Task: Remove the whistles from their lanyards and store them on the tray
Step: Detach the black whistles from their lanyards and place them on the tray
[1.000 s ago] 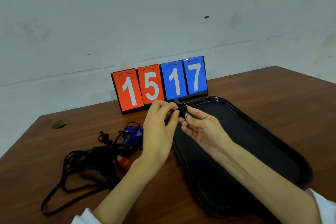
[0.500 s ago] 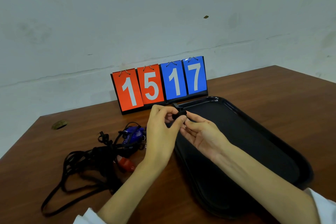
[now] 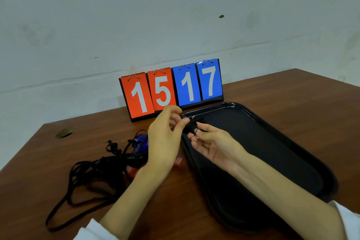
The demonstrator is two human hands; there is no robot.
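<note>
Both hands meet above the near-left corner of the black tray (image 3: 292, 142). My right hand (image 3: 212, 142), palm up, pinches a black whistle (image 3: 191, 126) between thumb and fingers; a small metal ring shows at its fingertips. My left hand (image 3: 165, 138) pinches the same whistle from the left side. On the table to the left lies a tangle of black lanyards (image 3: 93, 173) with a blue whistle (image 3: 140, 142) and a red whistle (image 3: 132, 171) among them, partly hidden by my left wrist.
A flip scoreboard (image 3: 171, 87) reading 15 and 17 stands at the back against the white wall. The brown table (image 3: 292, 91) has a round hole (image 3: 64, 132) at its far left. Another red piece (image 3: 178, 160) lies beside the tray's left rim.
Both hands have stayed together over the tray's corner, working on the black whistle. The right hand's fingers have shifted, and the small metal ring shows at them again.
</note>
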